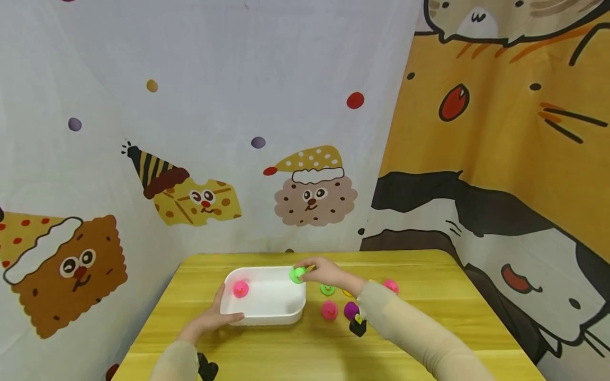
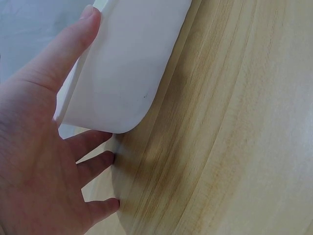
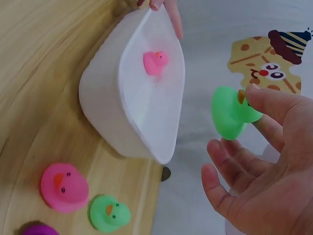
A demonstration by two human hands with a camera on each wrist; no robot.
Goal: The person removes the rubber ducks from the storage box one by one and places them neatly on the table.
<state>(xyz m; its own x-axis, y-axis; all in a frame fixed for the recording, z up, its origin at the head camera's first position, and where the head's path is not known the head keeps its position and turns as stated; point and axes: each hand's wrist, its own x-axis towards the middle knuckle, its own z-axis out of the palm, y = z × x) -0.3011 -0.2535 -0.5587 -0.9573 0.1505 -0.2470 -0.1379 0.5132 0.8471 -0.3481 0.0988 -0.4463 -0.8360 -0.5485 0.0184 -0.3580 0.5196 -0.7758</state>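
Note:
A white plastic tub [image 1: 267,319] stands on the table with a pink rubber duck [image 1: 240,289] inside, near its left end. My left hand [image 1: 213,316] holds the tub's front left corner, the thumb lying along the front rim and the fingers around the left side. Over the tub's right rim, my right hand [image 1: 324,271] pinches a green rubber duck [image 1: 297,274] by its head between thumb and fingers. The right wrist view shows this green duck [image 3: 229,115] raised above the tub, its other fingers loosely bent below.
Right of the tub sit another green duck [image 1: 328,290], a pink duck [image 1: 330,310] and a purple duck [image 1: 351,310]. One more pink duck [image 1: 391,287] is farther right, and a yellow one is mostly hidden by my right forearm. A cartoon curtain [image 1: 305,79] hangs behind the wooden table [image 1: 286,360].

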